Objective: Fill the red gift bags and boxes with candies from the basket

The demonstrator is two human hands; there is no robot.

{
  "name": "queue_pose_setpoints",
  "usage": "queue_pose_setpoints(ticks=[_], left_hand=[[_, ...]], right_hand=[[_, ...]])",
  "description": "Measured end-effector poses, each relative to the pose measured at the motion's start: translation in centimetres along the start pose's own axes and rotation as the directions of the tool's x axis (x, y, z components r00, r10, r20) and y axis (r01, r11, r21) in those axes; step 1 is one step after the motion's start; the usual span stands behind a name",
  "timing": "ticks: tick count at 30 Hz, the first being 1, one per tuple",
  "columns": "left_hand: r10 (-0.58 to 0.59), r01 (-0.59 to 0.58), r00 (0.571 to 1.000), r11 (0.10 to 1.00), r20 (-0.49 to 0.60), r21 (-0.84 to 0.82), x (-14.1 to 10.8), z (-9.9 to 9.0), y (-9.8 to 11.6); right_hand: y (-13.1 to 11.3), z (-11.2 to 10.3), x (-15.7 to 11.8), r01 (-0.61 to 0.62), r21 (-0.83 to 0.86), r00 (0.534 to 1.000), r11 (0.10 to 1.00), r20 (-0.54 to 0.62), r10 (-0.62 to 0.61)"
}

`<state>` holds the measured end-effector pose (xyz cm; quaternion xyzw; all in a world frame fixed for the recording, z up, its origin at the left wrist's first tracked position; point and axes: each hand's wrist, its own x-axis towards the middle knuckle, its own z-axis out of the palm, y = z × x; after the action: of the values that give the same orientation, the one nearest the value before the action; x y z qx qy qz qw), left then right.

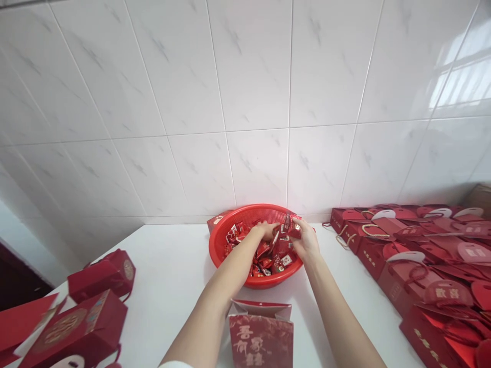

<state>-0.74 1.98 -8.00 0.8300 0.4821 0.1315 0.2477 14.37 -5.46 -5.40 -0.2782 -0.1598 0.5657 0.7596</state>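
A red plastic basket (217,249) with a mesh wall holds a heap of red-wrapped candies (264,249). My left hand (265,231) reaches into it from the left; its fingers curl among the wrappers, and what they grip is hidden. At the right side of the basket, my right hand (308,241) is closed on several red-wrapped candies, raised just above the heap. Between my forearms stands a dark red gift box (261,340) with pale lettering, its top flaps open.
Rows of red gift boxes with cord handles (406,278) fill the right of the white table (169,276). More red boxes (74,327) lie at the left edge. Another red box (217,220) shows behind the basket, against the tiled wall (257,168).
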Motion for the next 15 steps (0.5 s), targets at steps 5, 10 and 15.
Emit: queue_pose_setpoints(ticks=[5,10,15], left_hand=[[0.038,-0.053,0.994,0.987,-0.099,-0.152,-8.4,2.3,-4.4],[-0.019,-0.047,0.957,0.974,-0.288,-0.221,-9.1,1.6,-4.3],[-0.021,-0.019,0.982,0.978,-0.186,-0.207,-2.8,-1.6,-1.7]], right_hand=[[0.1,-0.4,0.4,-0.017,-0.029,1.000,0.999,0.015,0.018],[0.2,-0.6,0.3,0.013,-0.027,1.000,1.000,0.006,-0.013],[0.2,-0.6,0.2,0.012,-0.071,1.000,0.997,0.025,-0.010]])
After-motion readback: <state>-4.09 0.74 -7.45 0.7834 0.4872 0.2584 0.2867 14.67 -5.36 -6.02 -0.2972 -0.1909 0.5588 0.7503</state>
